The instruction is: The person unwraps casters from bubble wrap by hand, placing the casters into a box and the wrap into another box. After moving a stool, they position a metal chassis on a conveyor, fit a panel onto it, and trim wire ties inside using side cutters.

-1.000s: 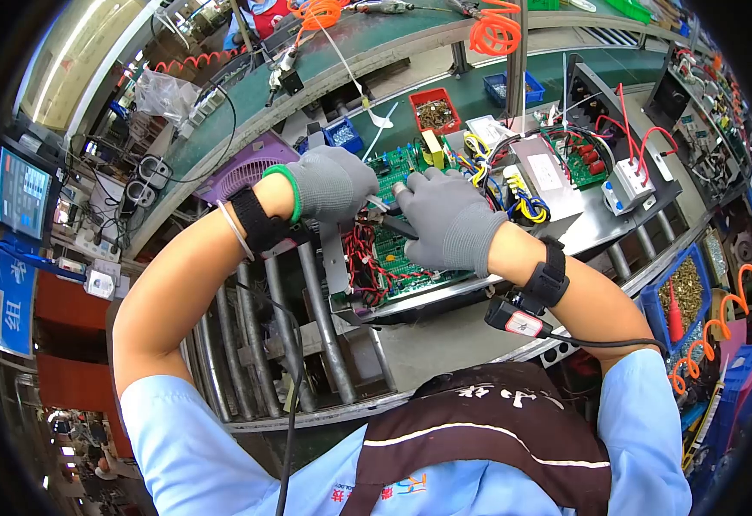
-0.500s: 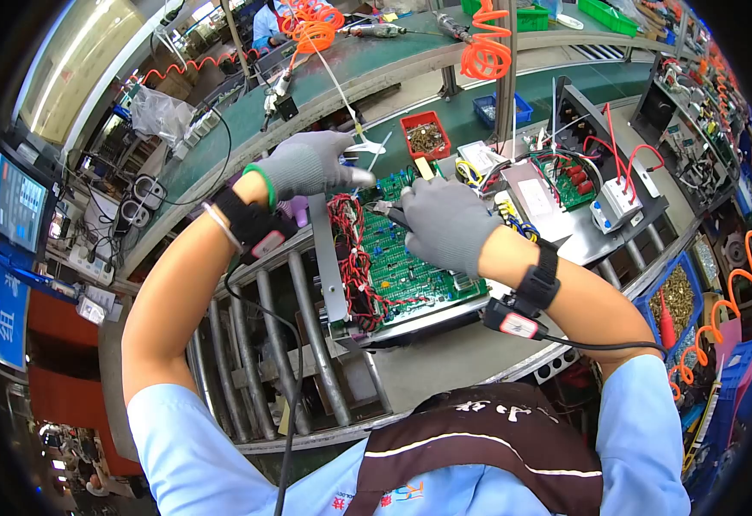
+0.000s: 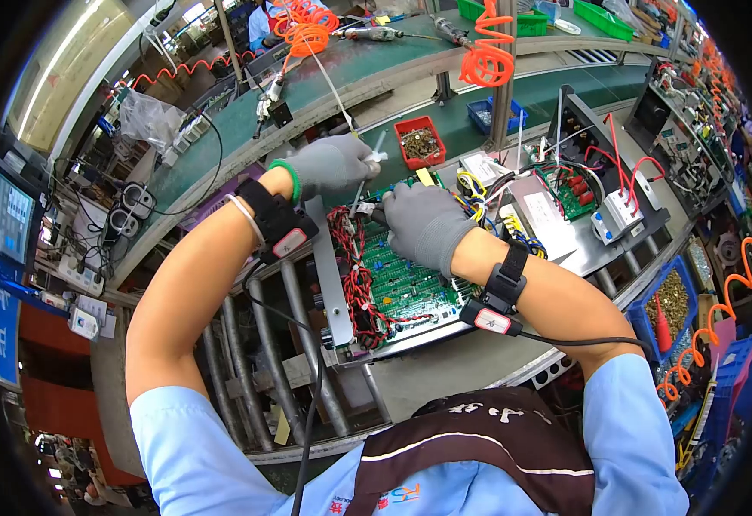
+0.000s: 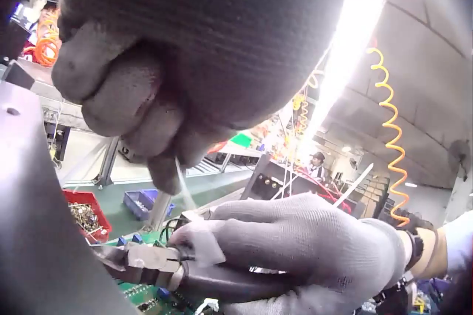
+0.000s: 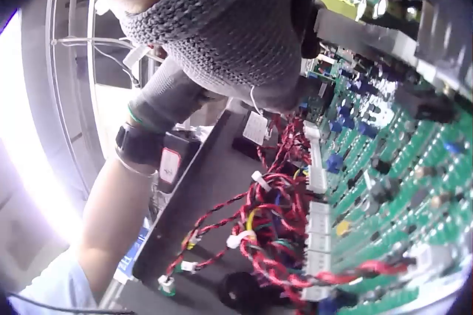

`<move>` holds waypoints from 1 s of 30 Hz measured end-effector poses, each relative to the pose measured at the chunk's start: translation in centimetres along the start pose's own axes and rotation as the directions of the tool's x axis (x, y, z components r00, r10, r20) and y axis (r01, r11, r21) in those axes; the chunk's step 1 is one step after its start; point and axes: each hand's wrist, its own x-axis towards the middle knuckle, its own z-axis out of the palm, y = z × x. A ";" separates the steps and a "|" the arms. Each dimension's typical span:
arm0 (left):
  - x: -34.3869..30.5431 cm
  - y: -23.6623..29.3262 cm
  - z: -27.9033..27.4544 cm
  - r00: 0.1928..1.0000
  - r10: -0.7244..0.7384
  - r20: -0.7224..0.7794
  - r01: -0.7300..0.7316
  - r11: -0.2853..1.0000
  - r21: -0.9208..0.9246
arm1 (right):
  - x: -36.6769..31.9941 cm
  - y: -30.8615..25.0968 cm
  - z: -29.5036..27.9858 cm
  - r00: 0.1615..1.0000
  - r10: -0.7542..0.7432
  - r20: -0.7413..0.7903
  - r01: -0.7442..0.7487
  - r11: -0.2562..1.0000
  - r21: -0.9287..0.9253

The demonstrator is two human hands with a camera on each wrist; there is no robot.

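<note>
My gloved right hand grips diagonal cutters over a green circuit board; their metal head points left, and the dark handles run under my fingers. My gloved left hand is above the board's far left corner, fingers curled. From its fingertips a pale translucent plastic strip comes down, overlapping the right hand in the left wrist view. Bundles of twisted red and black wires plug into white connectors along the board's left side, beside a grey metal side plate.
A red bin of screws stands beyond the board, with a blue bin farther right. A metal power box with yellow wires adjoins the board. Steel rollers run at the left. Cables trail from both wrists.
My left hand has gone from beside the cutters up and away, opening its fingers, and now curls them at the pale strip. My right hand keeps hold of the cutters, slightly shifted.
</note>
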 end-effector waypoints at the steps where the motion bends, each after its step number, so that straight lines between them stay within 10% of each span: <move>1: 0.1 -0.7 0.0 0.998 0.025 -0.060 -0.037 0.978 -0.204 | -0.2 0.2 -0.4 0.997 -0.002 -0.075 0.003 1.000 0.016; 5: -1.5 -1.5 -3.3 0.929 0.050 -0.366 -0.227 0.858 -0.461 | -0.8 2.9 -4.0 0.938 0.013 -0.348 0.053 0.982 0.180; 6: -1.9 -0.6 -4.7 0.928 -0.255 -0.273 -0.022 0.691 -0.722 | -1.0 4.8 -5.9 0.954 0.010 -0.299 0.093 0.939 0.331; 7: -2.9 -0.5 -5.8 0.958 -0.142 -0.250 -0.109 0.624 -0.774 | -1.3 7.1 -6.6 0.952 0.039 -0.303 0.169 0.759 0.628; 10: -3.8 1.1 -6.8 0.973 -0.111 -0.200 -0.115 0.520 -0.847 | -5.4 10.9 -12.6 0.953 0.234 0.192 -0.230 0.148 0.962; 15: -2.4 6.1 -4.7 0.987 0.156 0.029 -0.099 0.745 -0.659 | -10.7 13.6 -12.8 0.980 0.185 -0.068 -0.087 0.714 0.695; 17: -1.5 8.5 -3.3 0.981 0.168 0.100 -0.083 0.823 -0.562 | -11.9 13.9 -11.9 0.999 0.032 0.042 -0.036 0.992 0.118; 21: 0.2 11.0 -0.4 0.931 0.362 -0.048 -0.361 0.932 0.024 | -12.5 10.6 -9.7 0.994 -0.031 0.107 0.069 0.924 -0.375; 30: 2.0 11.7 -0.9 0.971 0.237 -0.020 -0.238 0.969 -0.060 | -10.2 10.0 -8.0 0.990 -0.099 0.104 0.134 0.902 -0.410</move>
